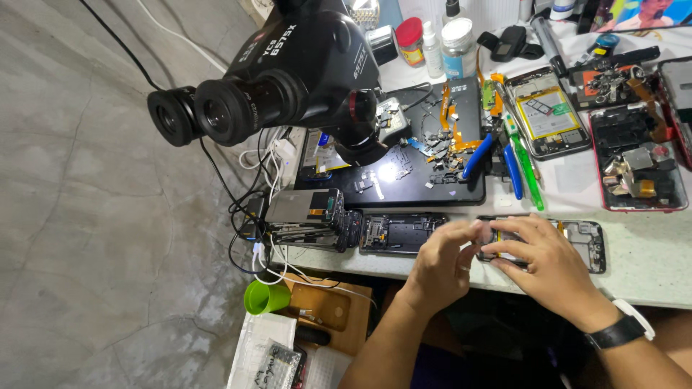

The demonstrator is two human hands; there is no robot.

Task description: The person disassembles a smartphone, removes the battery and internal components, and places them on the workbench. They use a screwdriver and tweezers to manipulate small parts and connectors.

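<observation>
Two bare hands are meeting over an opened phone frame (585,245) that is lying flat at the front edge of the pale workbench (649,277); the left hand (440,263) is curling its fingers together at the frame's left end, though whether it is pinching a small part cannot be told; the right hand (540,259), wearing a black wristwatch (616,333), is resting its fingers on the frame, partly closed and pressing down rather than gripping. Just left of the hands, another stripped phone body (400,232) is lying on the bench edge, with a stack of phone parts (310,216) beside it. Behind them a dark work mat (425,189) is carrying loose small parts and orange flex cables; blue-handled pliers (497,162) and a green tool (526,169) are lying at its right. A black microscope (288,79) is hanging over the mat's left side.
</observation>
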